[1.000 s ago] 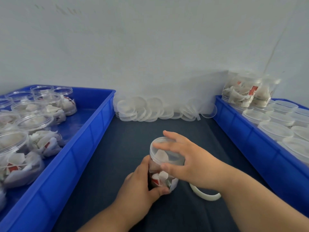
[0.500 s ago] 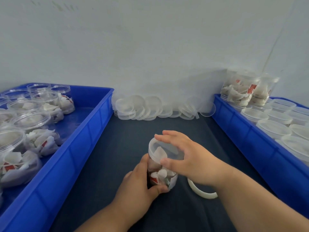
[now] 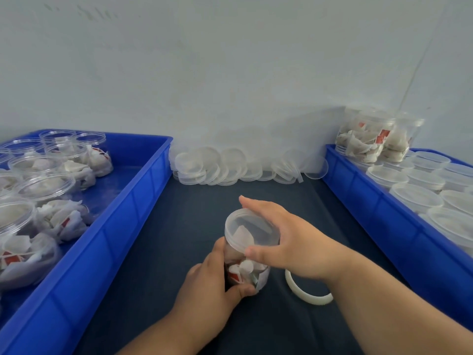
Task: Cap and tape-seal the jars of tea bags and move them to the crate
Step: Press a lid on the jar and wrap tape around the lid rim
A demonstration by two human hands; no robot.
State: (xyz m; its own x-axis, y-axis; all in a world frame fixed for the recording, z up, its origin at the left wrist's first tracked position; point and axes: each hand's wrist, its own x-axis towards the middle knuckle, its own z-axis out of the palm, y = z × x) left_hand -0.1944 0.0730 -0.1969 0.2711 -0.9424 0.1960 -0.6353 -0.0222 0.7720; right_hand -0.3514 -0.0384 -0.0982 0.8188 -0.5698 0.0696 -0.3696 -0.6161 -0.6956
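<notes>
- Your left hand (image 3: 207,285) is gripping the jar (image 3: 245,272) on the table (image 3: 163,252).
- Your right hand (image 3: 289,242) is holding the lid (image 3: 252,230) on it.

Capped tea-bag jar (image 3: 245,270) upright on cloth

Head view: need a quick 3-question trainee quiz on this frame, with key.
1. True or false: the left hand grips the body of the jar.
2. The right hand holds the lid: A) on the jar's mouth, B) raised clear above it, C) upside down beside it.
3. Fill in: the open jars stand in the ___ crate.

Key: 1 true; 2 A; 3 left, the left crate.
</notes>
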